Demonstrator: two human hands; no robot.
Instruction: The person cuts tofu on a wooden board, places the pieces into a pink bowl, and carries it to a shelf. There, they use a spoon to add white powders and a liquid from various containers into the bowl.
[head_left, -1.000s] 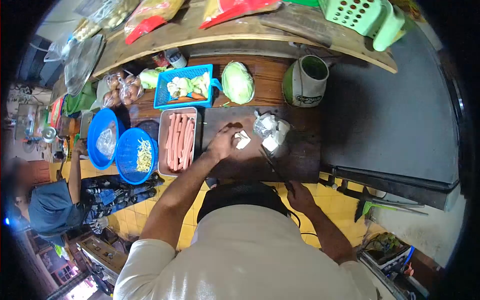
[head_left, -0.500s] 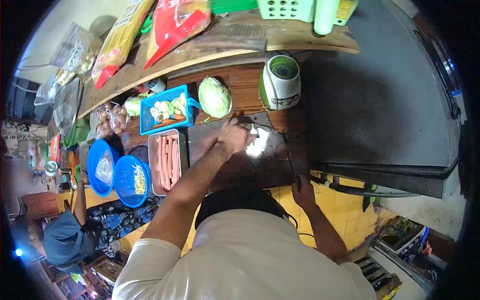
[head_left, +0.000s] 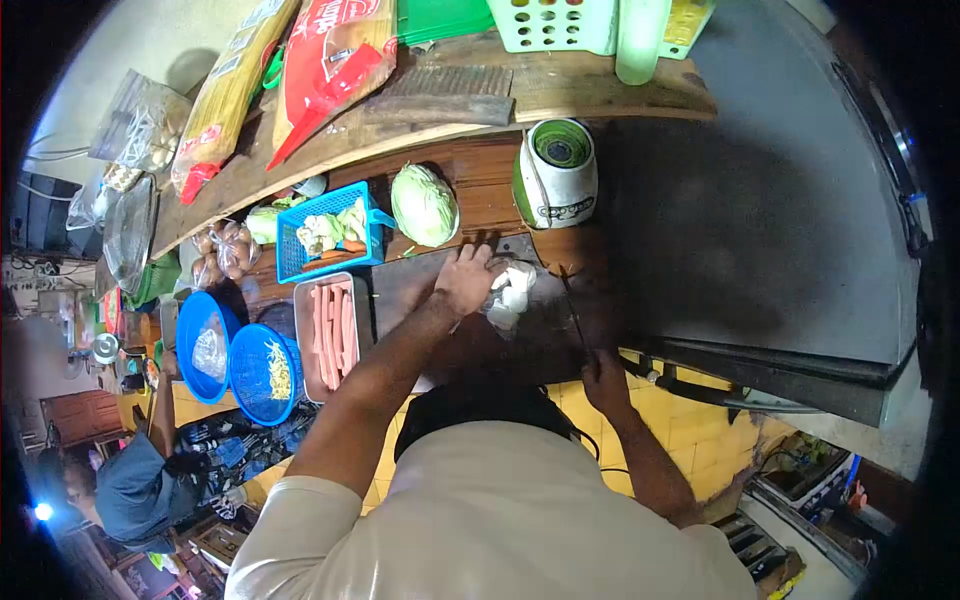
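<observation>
My left hand (head_left: 466, 278) rests on the dark cutting board (head_left: 420, 285), its fingers closed around a clear plastic bag of white blocks (head_left: 510, 288). A few white blocks lie loose beside the bag. My right hand (head_left: 606, 378) is at the board's near right corner, gripping the handle of a long knife (head_left: 574, 312) whose blade points away across the board, just right of the bag.
A metal tray of sausages (head_left: 328, 330) lies left of the board, with two blue baskets (head_left: 262, 372) beyond it. Behind stand a blue crate of vegetables (head_left: 330, 232), a cabbage (head_left: 424, 205) and a green jug (head_left: 556, 173). Another person (head_left: 135, 480) crouches lower left.
My left hand has gone from the loose white blocks to the bag and gathered it in. The knife hand has stayed near the board's right corner. The view has swung.
</observation>
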